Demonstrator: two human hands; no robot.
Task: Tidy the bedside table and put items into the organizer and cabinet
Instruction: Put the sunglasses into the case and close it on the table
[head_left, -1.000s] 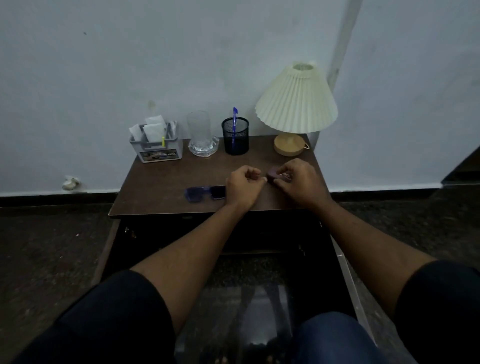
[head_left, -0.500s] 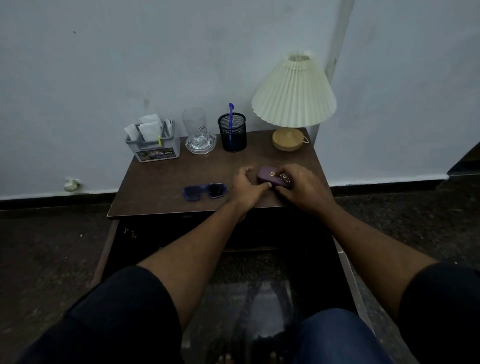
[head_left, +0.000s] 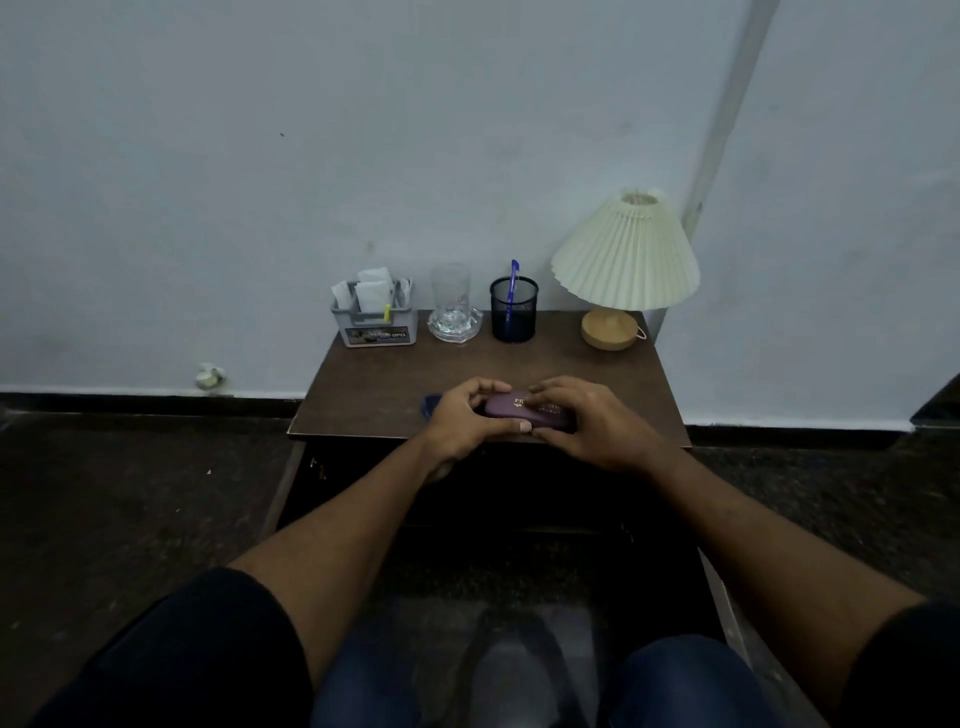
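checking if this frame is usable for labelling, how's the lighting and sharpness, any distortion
Head view: dim, flat light with no hard shadows or glare; the purple case between the left hand and right hand shows only partly readable gold print; the cabinet front under the table top is nearly black; wide-angle stretch enlarges the arms and knees at the bottom edge, which look soft.
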